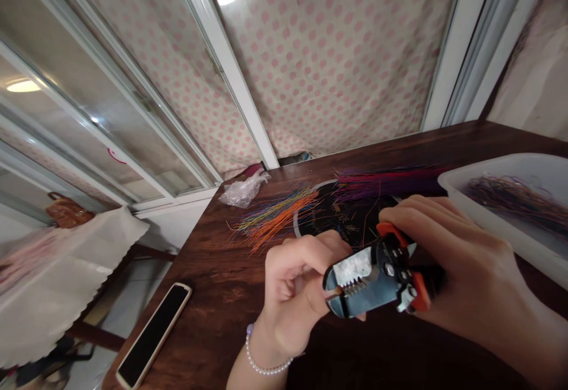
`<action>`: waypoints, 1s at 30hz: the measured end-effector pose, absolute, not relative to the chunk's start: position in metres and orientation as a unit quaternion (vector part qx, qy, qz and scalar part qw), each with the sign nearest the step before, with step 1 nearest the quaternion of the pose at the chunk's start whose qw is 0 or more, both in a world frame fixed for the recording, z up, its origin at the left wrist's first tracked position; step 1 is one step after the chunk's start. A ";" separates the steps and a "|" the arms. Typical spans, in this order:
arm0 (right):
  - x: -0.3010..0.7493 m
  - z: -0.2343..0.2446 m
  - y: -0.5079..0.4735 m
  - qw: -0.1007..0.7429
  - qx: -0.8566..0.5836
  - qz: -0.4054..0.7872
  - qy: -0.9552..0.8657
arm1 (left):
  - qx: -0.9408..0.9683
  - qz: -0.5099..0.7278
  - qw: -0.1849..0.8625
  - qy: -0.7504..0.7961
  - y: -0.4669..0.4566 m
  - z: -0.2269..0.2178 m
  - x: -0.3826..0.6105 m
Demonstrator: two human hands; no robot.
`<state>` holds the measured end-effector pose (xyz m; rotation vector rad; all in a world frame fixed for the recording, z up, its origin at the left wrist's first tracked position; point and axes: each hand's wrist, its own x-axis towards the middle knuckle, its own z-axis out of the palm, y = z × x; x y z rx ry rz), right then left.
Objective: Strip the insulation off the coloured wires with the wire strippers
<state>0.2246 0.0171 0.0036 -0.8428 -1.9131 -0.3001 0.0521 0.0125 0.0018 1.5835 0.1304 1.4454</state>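
Note:
My right hand [461, 260] is wrapped round the orange handles of a wire stripper [370, 280], whose blue-grey toothed jaws point left. My left hand [295, 286], with a pearl bracelet at the wrist, is curled in a pinch right at the jaws; what it pinches is too thin to make out. Both hands hover over a dark wooden table [213, 295]. Behind them lie a fan of orange, yellow and green thin wires [277, 215] and a bundle of purple and red wires [386, 180], beside a dark round plate [344, 215].
A white plastic bin [510, 224] holding tangled wires stands at the right. A phone [153, 334] lies near the table's left edge. A crumpled clear bag [244, 192] sits at the far corner. Windows and a dotted curtain are behind.

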 end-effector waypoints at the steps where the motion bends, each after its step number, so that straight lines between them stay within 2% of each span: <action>1: 0.225 0.004 0.017 0.490 -0.348 -0.125 -0.790 | 0.647 0.593 0.477 0.052 0.012 0.002 0.052; 30: 0.222 0.003 0.017 0.496 -0.348 -0.102 -0.789 | 0.637 0.591 0.493 0.050 0.015 0.001 0.052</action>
